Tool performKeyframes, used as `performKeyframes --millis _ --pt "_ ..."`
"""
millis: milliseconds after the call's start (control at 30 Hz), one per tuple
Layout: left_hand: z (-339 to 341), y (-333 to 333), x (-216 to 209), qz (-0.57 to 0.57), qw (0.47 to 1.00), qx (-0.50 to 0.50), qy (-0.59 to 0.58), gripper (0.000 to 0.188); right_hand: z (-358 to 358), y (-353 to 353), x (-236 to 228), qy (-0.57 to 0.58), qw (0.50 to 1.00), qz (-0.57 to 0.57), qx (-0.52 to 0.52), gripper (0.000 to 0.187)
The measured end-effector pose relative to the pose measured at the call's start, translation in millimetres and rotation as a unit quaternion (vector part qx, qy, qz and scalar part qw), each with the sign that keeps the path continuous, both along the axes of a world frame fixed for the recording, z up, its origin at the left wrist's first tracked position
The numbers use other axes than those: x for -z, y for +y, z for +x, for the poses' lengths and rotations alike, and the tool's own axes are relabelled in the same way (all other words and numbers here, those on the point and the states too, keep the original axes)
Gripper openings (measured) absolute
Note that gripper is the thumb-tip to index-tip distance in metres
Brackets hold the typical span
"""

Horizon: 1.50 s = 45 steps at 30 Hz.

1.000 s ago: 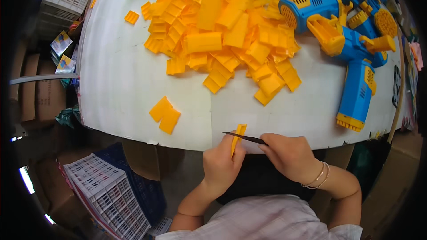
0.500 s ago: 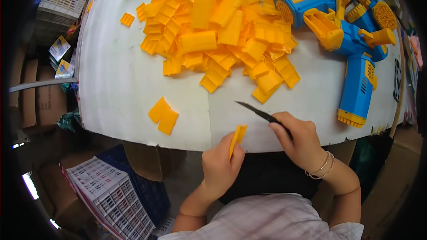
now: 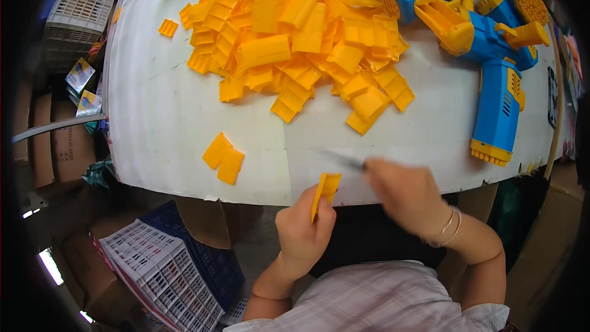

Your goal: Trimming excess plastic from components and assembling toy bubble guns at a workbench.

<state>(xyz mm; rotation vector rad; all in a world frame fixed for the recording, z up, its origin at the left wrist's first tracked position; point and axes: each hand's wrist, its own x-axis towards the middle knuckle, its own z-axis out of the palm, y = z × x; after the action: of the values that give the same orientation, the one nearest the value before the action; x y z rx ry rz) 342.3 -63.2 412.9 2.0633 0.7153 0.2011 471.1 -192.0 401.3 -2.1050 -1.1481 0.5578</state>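
The left hand (image 3: 304, 224) grasps a thin yellow plastic piece (image 3: 327, 189) between thumb and fingers, and the right hand (image 3: 409, 197), blurred, grips a dark, slim-bladed tool (image 3: 349, 162) pointing left, just beyond that piece. On the white table (image 3: 153, 101), two flat yellow parts (image 3: 230, 166) lie ahead and left of the left hand; farther ahead of both hands spreads a yellow heap (image 3: 264, 52), with a blue-and-yellow toy (image 3: 495, 104) beyond the right hand, to its right.
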Motion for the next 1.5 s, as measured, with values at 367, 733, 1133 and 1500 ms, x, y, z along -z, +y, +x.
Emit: performKeyframes --millis 367,733,1133,1500 --pt "6.8 3.6 -2.9 -0.045 0.999 -0.006 -0.014 0.013 12.1 29.5 8.9 0.293 0.932 0.210 0.034 0.018" --pt "9.2 7.9 14.6 -0.460 0.858 -0.159 -0.163 0.019 -20.8 13.7 0.5 0.448 0.890 0.075 0.045 0.012" --pt "4.7 8.0 7.0 -0.498 0.854 -0.134 -0.068 0.021 -2.0 7.1 -13.9 -0.015 0.994 -0.044 -0.094 0.015" --pt "5.9 6.1 4.0 -0.543 0.822 -0.148 -0.088 0.019 -1.8 1.8 -13.4 -0.003 0.993 -0.046 -0.107 0.019"
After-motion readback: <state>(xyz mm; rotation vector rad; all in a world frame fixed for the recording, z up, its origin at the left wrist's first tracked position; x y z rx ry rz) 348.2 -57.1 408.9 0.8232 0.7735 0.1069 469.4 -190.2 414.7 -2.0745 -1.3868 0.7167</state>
